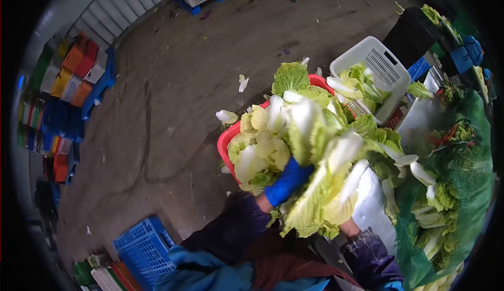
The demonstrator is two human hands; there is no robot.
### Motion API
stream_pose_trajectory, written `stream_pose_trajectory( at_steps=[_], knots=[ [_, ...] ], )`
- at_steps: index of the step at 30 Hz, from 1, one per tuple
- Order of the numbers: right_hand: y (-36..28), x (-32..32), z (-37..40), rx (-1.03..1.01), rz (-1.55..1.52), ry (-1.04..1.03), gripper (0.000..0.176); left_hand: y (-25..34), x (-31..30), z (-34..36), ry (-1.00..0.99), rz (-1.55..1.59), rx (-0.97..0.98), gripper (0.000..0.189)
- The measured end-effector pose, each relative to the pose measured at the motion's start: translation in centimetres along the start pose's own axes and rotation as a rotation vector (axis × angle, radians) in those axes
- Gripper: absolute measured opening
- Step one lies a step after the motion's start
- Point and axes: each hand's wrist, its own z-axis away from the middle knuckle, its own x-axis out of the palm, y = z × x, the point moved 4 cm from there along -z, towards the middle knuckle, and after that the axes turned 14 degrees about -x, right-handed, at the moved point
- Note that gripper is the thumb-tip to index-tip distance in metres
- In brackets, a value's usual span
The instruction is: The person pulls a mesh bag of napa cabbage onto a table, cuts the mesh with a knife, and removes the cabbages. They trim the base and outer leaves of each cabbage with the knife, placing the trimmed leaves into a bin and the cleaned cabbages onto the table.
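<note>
My left hand (291, 180), in a blue glove, is closed on pale napa cabbage leaves (302, 128) over a red basket (224, 146) heaped with more leaves. Its fingertips are partly buried. A large, slightly blurred bunch of napa cabbage leaves (331, 186) is raised in front of me, between my arms. Behind its lower right side, only the wrist of my right hand (349, 228) shows; leaves cover its fingers, so its grip is hidden. Beside that wrist lies a shiny metal surface (374, 207).
A white crate (379, 62) with cabbage leaves stands beyond the basket. At right, green netting (472, 186) surrounds more cabbage. A blue crate (144, 249) sits at lower left. Coloured crates (79, 70) are stacked at far left. Loose leaves (243, 83) lie on the floor.
</note>
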Motion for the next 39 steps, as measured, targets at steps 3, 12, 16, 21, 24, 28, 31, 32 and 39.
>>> stream_pose_trajectory(
  at_steps=[3, 12, 16, 21, 24, 28, 31, 32, 39],
  knots=[
    [0.4, 6.0, -3.4, -0.170, -0.005, -0.136, 0.068, 1.2, -5.6, 2.3, 0.209, 0.305, -0.181, 0.052],
    [2.0, 10.5, -11.9, 0.324, 0.065, -0.578, 0.047, -11.7, -20.6, 1.3, 0.526, -1.407, -0.559, 0.068],
    [-1.5, 5.3, -9.7, 0.522, -0.117, -0.449, 0.047, -14.3, -22.4, -3.3, 0.472, -1.347, -0.398, 0.059],
    [-3.7, 3.1, -6.4, 0.713, -0.485, -0.288, 0.041, -35.2, -36.9, -9.9, 0.490, -1.344, -0.569, 0.041],
    [-2.6, 3.6, -5.4, 0.723, -0.574, -0.198, 0.041, -33.5, -39.1, -10.7, 0.424, -1.532, -0.632, 0.043],
    [-6.0, 2.5, -4.3, 0.693, -0.645, -0.131, 0.044, -31.3, -39.3, -9.7, 0.201, -1.602, -0.628, 0.044],
    [-6.9, 0.9, -1.8, 0.503, -0.432, -0.119, 0.040, -27.9, -38.2, -9.9, 0.025, -1.634, -0.622, 0.045],
    [-7.9, -0.6, -1.2, 0.565, -0.432, -0.125, 0.040, -26.4, -37.8, -10.3, -0.021, -1.649, -0.634, 0.046],
    [-9.1, -8.7, 8.1, 0.425, -0.305, 0.150, 0.035, -7.9, -28.4, -11.0, -0.092, -1.833, -0.773, 0.049]
  ],
)
